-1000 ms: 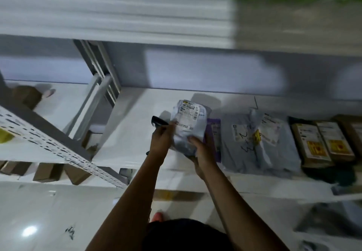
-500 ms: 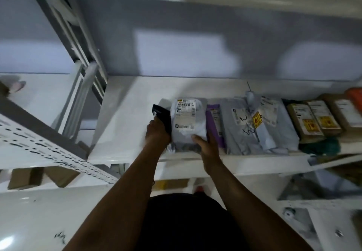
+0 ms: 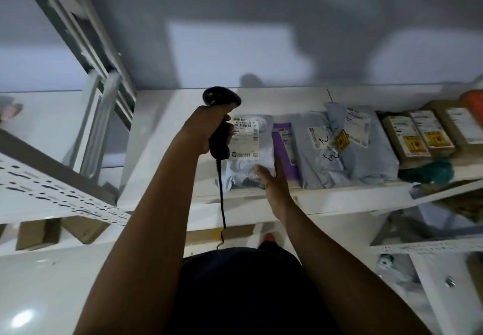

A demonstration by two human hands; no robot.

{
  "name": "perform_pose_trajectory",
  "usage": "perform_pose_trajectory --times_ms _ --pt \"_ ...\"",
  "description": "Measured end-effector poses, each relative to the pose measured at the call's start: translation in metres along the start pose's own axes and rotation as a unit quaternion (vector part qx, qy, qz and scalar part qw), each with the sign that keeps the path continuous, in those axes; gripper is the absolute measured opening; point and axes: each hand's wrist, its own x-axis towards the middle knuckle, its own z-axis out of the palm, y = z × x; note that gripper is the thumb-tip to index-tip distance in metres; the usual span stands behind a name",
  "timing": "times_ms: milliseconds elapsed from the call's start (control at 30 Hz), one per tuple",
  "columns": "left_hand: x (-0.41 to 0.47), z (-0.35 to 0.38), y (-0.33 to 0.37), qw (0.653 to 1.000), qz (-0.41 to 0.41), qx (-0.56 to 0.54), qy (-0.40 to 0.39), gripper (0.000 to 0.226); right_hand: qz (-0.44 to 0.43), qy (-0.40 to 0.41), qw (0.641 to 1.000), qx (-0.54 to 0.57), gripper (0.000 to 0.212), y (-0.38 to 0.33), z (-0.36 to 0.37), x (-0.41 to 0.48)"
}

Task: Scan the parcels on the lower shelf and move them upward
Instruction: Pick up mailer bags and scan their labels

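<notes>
Right in front of me, the white shelf [image 3: 162, 151] runs from left to right, with a grey wall behind it. A row of parcels lies on it: brown boxes [image 3: 415, 138] far to my right, then grey bags [image 3: 321, 157], then a purple parcel [image 3: 285, 151]. The last one on the left is the white parcel [image 3: 248, 157] I am working on.

It lies flat, with its long side going away from me and its near end at the front edge of the shelf. The purple parcel is tight against its right side. Its left side has bare shelf, so there is room to move that way.

My hands are apart. My right hand [image 3: 273, 185] is closer to the parcel. Its fingers lie straight along the right edge and the thumb rests on top.

My left hand [image 3: 203, 133] grips the black scanner [image 3: 220, 99] by its handle, up over the parcel's far left corner. The label [image 3: 245, 138] faces up, just right of the scanner, so I think I must tip the scanner down onto it.
</notes>
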Motion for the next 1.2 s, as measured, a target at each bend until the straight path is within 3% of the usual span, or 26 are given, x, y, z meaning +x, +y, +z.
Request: perform_pose_trajectory --times_ms 200,467,667,833,1000,1200 --pt "-0.014 0.018 0.001 0.998 -0.027 0.049 -0.021 0.029 -0.022 -0.008 1.000 -0.017 0.056 0.001 0.001 -0.002" --pt "-0.031 0.021 0.003 0.998 -0.002 0.069 -0.005 0.027 -0.014 -0.011 1.000 -0.021 0.053 0.003 0.000 -0.001" --pt "-0.035 0.023 0.002 0.997 -0.010 0.073 -0.005 0.026 -0.011 -0.006 1.000 -0.028 0.077 0.002 0.000 -0.002" --pt "-0.033 0.023 0.002 0.997 -0.019 0.075 -0.001 0.022 -0.021 -0.005 0.999 -0.027 0.065 0.000 0.001 -0.001" --pt "-0.033 0.021 0.001 0.995 -0.028 0.091 0.009 0.025 -0.029 -0.008 0.999 -0.015 0.073 0.004 0.000 0.000" --pt "-0.035 0.019 0.004 0.996 -0.018 0.090 0.014 0.024 -0.025 -0.007 1.000 -0.003 0.062 0.004 0.000 0.000"
